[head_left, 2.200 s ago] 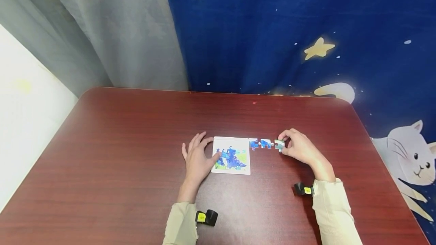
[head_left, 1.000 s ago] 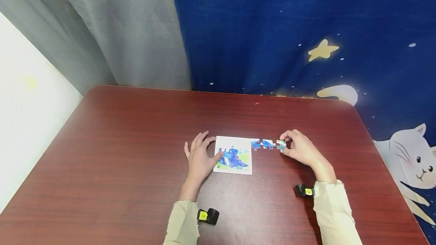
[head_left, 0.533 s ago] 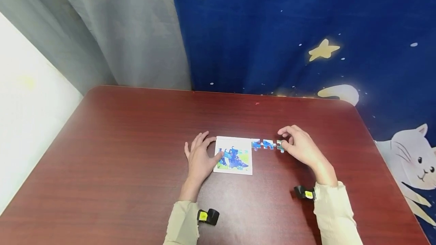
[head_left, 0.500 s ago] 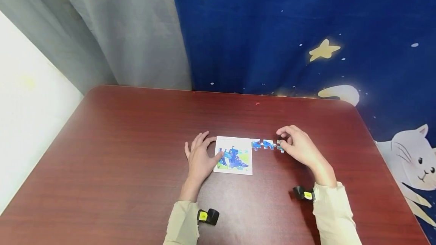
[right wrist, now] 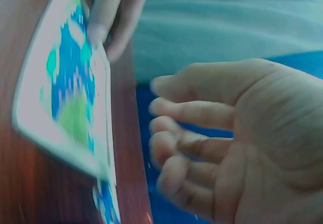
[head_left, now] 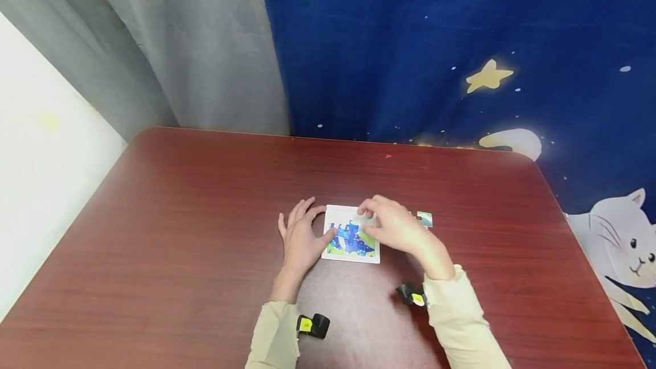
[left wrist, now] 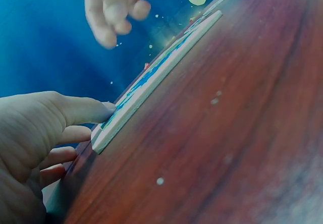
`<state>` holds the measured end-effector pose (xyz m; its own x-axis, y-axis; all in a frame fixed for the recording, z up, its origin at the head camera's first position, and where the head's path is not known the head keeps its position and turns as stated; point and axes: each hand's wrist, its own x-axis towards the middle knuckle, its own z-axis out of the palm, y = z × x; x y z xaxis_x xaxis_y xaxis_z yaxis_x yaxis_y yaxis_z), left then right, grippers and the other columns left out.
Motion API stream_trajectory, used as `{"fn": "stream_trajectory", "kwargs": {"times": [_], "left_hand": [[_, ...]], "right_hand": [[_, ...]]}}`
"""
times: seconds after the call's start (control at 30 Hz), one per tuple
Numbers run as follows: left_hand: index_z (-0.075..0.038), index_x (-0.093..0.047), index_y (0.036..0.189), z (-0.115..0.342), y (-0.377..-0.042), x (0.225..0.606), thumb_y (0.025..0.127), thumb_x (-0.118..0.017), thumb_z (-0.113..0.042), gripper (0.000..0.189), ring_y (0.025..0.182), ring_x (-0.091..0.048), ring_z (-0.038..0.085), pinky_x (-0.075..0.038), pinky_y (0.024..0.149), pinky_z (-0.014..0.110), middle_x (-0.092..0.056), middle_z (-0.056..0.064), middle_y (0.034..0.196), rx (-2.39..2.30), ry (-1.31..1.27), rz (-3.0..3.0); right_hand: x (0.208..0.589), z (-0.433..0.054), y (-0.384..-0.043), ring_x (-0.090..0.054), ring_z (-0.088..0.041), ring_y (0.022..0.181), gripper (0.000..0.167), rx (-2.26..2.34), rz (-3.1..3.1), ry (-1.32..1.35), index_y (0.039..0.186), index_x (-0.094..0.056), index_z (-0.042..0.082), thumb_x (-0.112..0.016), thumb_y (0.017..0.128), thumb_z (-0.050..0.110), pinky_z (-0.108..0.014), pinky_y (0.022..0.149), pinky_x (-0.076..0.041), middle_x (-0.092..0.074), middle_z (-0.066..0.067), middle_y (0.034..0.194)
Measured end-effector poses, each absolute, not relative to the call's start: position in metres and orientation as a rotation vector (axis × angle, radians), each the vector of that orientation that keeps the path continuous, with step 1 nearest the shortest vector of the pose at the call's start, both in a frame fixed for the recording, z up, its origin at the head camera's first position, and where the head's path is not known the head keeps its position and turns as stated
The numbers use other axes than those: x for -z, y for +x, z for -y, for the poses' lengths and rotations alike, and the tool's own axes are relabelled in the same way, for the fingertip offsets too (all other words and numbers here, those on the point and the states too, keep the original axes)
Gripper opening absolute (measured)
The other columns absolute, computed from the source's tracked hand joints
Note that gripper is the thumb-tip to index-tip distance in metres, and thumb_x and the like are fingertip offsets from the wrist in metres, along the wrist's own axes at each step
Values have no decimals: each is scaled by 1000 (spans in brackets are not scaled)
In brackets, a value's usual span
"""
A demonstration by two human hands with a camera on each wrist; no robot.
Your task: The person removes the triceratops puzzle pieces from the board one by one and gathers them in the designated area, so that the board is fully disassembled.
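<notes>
A white-framed jigsaw puzzle board (head_left: 352,258) with a blue, green and yellow picture lies flat on the table. My left hand (head_left: 301,242) holds it by its left side, thumb on the picture and index finger at the top left corner. My right hand (head_left: 394,225) is over the board's upper right part, fingers loosely bent. Nothing shows between its fingers (right wrist: 171,128) in the right wrist view. A green and white puzzle piece (head_left: 425,219) lies to the right of that hand. Other pieces between it and the board are mostly hidden under the hand in the head view.
The reddish-brown table (head_left: 215,204) extends widely around the board. Behind it hang a grey curtain (head_left: 205,44) and a blue curtain (head_left: 379,50) with stars and a cat. Black wrist cameras (head_left: 320,326) stick out from both cuffs.
My right hand has let go of the rightmost puzzle piece and swung left over the board's upper right part. The left hand stays in place on the board.
</notes>
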<state>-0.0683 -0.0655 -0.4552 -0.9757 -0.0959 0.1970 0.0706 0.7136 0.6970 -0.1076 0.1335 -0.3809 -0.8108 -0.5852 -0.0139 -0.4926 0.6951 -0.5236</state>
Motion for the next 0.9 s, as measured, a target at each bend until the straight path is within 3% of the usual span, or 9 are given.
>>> {"fn": "stream_trajectory", "kwargs": {"times": [0.27,0.4,0.67,0.9], "left_hand": [[-13,-66,112,64,-68,455,72,-79,-26,44,132,-32,25,-1,104,59,-48,6,136,1106,32,2699],[-13,-63,118,68,-67,455,73,-77,-27,49,133,-29,26,0,103,61,-45,8,139,1110,-42,2733],[-16,-47,137,89,-60,450,67,-81,-32,80,140,-11,28,10,102,61,-31,10,148,1197,-311,2871],[-15,-52,134,88,-62,449,74,-77,-35,68,140,-11,29,10,102,61,-30,10,148,1171,-343,2888]], "right_hand": [[396,-98,-104,-45,-12,59,29,662,-2580,-770,107,-60,7,-71,80,13,-27,57,-40,-49,3,67],[402,-96,-104,-46,-12,60,31,713,-2571,-721,105,-57,9,-73,78,8,-27,58,-40,-50,1,68],[407,-96,-105,-47,-12,63,32,797,-2539,-766,104,-56,7,-74,77,7,-28,63,-43,-53,-2,72],[410,-100,-105,-46,-13,62,33,839,-2545,-754,104,-56,7,-75,77,6,-28,62,-43,-51,-1,72]]}}
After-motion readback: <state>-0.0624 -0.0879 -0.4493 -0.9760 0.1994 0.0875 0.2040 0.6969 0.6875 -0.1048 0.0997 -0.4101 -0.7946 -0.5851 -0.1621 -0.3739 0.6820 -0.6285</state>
